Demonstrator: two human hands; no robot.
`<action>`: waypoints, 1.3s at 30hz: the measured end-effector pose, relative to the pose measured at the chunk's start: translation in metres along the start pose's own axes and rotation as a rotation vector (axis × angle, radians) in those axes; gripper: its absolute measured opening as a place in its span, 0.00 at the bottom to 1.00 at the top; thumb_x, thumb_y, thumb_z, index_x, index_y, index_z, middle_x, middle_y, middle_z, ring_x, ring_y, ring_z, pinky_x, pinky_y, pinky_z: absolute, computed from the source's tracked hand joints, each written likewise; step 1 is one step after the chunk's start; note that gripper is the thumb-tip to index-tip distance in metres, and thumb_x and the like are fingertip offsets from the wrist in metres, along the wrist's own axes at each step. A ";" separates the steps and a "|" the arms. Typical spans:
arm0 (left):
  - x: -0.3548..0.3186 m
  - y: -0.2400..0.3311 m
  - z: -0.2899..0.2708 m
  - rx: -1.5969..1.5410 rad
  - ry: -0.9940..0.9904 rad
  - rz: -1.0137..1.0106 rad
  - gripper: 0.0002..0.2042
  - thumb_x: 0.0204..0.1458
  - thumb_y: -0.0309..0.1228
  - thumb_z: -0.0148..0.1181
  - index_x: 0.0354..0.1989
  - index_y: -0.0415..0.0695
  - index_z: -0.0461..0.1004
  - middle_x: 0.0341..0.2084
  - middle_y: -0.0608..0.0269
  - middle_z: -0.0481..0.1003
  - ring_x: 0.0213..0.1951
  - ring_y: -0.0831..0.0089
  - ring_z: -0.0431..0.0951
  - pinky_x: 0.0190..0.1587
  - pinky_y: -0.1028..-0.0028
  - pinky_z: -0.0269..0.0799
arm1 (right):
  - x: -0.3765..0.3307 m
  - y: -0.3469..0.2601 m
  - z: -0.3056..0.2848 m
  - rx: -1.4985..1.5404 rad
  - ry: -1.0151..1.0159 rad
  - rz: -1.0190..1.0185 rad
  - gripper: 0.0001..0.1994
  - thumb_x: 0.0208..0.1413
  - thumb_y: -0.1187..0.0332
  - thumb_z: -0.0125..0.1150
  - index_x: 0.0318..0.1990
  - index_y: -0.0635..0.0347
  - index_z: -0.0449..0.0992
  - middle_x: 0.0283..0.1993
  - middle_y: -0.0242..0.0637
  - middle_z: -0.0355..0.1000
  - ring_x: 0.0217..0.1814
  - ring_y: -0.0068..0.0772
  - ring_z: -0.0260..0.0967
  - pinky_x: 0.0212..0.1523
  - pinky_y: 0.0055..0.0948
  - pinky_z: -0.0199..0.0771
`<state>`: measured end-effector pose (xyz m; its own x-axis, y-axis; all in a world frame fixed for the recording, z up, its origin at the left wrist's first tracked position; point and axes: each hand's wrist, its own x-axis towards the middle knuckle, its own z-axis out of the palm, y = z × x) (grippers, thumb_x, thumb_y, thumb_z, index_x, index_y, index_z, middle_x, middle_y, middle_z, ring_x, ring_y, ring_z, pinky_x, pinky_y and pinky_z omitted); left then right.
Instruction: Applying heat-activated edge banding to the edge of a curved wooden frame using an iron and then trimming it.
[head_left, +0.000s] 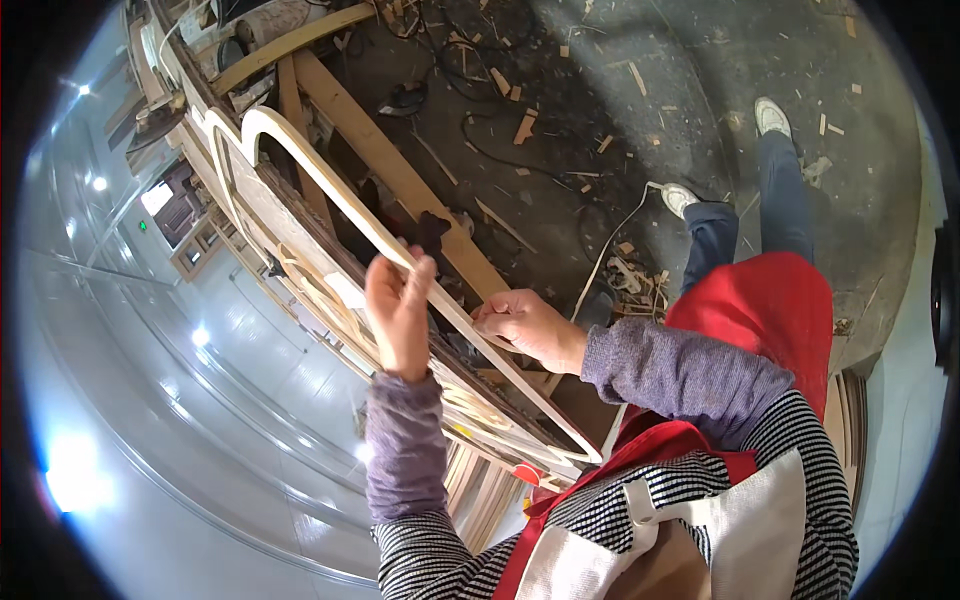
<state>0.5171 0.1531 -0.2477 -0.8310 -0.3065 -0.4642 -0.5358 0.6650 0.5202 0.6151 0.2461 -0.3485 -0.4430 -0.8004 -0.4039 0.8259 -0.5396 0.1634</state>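
A long, pale wooden frame (345, 200) slants across the middle, with a rounded bend at its far left end and a narrower tip near my apron. My left hand (398, 310) is closed around its long side, thumb uppermost. Closer to my body, my right hand (530, 325) has its fingers curled and pressed together at the edge of the same strip. What lies between those right fingertips is too small or too hidden to name.
Under the frame runs a worn wooden bench edge (310, 215), with a diagonal plank (390, 165) beside it. Curved wooden pieces (320, 285) lie beyond the frame. Wood scraps (525, 125), dark cables and a white cord (600, 260) lie on the floor near my shoes (679, 200).
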 end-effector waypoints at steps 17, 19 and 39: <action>-0.048 -0.034 -0.012 0.333 -0.051 0.019 0.13 0.50 0.33 0.66 0.26 0.37 0.70 0.18 0.72 0.68 0.21 0.86 0.62 0.23 0.80 0.59 | -0.110 0.076 -0.058 -0.651 0.134 -0.396 0.11 0.64 0.67 0.53 0.42 0.68 0.72 0.38 0.36 0.75 0.40 0.21 0.73 0.42 0.22 0.74; -0.050 -0.039 -0.012 0.386 -0.031 0.055 0.15 0.50 0.35 0.66 0.22 0.37 0.69 0.16 0.72 0.67 0.20 0.86 0.61 0.22 0.80 0.57 | -0.141 0.099 -0.070 -0.684 0.176 -0.353 0.10 0.63 0.67 0.53 0.42 0.68 0.72 0.38 0.37 0.75 0.40 0.22 0.74 0.43 0.23 0.74; -0.056 -0.043 -0.003 0.130 -0.083 -0.135 0.16 0.55 0.41 0.62 0.35 0.38 0.75 0.23 0.68 0.75 0.24 0.80 0.74 0.28 0.80 0.72 | -0.245 0.098 -0.123 0.033 -0.010 -0.125 0.05 0.62 0.71 0.53 0.39 0.63 0.70 0.37 0.40 0.74 0.37 0.32 0.76 0.43 0.29 0.76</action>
<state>0.5867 0.1396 -0.2419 -0.7348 -0.3456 -0.5836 -0.6136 0.7053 0.3549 0.8477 0.4216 -0.3440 -0.5449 -0.7291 -0.4142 0.7525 -0.6431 0.1420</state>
